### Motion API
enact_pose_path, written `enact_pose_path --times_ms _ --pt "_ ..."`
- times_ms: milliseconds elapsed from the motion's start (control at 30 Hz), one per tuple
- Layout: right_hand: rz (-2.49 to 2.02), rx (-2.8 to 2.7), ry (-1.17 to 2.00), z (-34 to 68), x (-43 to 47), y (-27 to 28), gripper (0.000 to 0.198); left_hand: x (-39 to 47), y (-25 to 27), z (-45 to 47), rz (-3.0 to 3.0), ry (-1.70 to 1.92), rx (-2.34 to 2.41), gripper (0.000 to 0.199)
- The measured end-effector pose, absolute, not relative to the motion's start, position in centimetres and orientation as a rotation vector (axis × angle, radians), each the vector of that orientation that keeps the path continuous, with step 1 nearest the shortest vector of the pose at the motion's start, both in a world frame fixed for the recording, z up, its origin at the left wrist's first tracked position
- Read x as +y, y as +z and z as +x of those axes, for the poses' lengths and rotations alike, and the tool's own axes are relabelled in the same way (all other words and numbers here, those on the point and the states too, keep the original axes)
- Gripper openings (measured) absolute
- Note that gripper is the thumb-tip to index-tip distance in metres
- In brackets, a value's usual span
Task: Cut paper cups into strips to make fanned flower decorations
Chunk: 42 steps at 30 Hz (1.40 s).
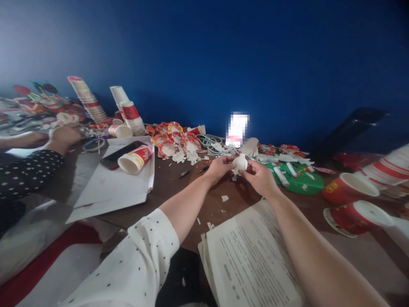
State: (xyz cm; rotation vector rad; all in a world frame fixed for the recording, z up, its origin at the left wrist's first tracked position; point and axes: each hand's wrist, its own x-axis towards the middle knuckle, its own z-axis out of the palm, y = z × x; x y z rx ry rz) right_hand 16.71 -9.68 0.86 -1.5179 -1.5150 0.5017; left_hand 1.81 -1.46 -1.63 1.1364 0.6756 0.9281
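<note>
Between my two hands is a small white paper cutout (240, 163), held up over the brown table. My left hand (221, 169) pinches its left edge with thumb and fingers. My right hand (259, 174) grips the opposite edge, its fingers curled. Beyond my left hand lies a pile of similar cutouts (191, 149) in white with red and yellow pieces. A bright phone screen (237, 130) stands just behind the cutout, partly blurred out. To the right of my right hand is a green sheet (302, 181) strewn with paper scraps.
Stacked paper cups (89, 102) rise at the back left, and more red cups (349, 187) stand at right. A paper cup (134, 160) lies by a dark phone on a white folder (111, 187). Printed sheets (252, 256) lie in front of me. A co-worker's hand (65, 135) is at left.
</note>
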Motion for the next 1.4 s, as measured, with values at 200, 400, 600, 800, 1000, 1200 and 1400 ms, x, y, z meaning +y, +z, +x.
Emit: enact_pose_path --times_ms 200,400,600,800,1000,1200,1400 --pt "-1.576 -1.510 0.456 16.6 -9.7 0.7 0.028 -1.2 -2.0 2.0 1.119 0.934 0.708 0.017" --pt "-1.312 -0.870 0.415 18.6 -9.5 2.9 0.027 -1.2 -1.6 1.7 1.109 1.048 0.815 0.007" --pt "-0.846 -0.366 0.666 23.0 -10.1 6.1 0.024 -1.6 -1.0 1.6 1.179 1.081 0.932 0.007" --pt "-1.226 -0.592 0.581 20.7 -9.2 3.5 0.017 -1.5 -1.2 1.7 1.264 1.036 0.966 0.006" --pt "-1.251 -1.689 0.050 13.7 -12.1 3.1 0.026 -1.4 -1.8 1.8 1.368 1.021 0.983 0.006" --pt "-1.145 -1.874 0.166 10.1 -12.7 0.6 0.050 -1.1 -1.7 1.8 1.303 0.988 1.012 0.005" --pt "-1.366 -1.417 0.361 11.7 -10.1 -1.5 0.049 -1.1 -1.9 1.9 1.286 1.061 0.999 0.005"
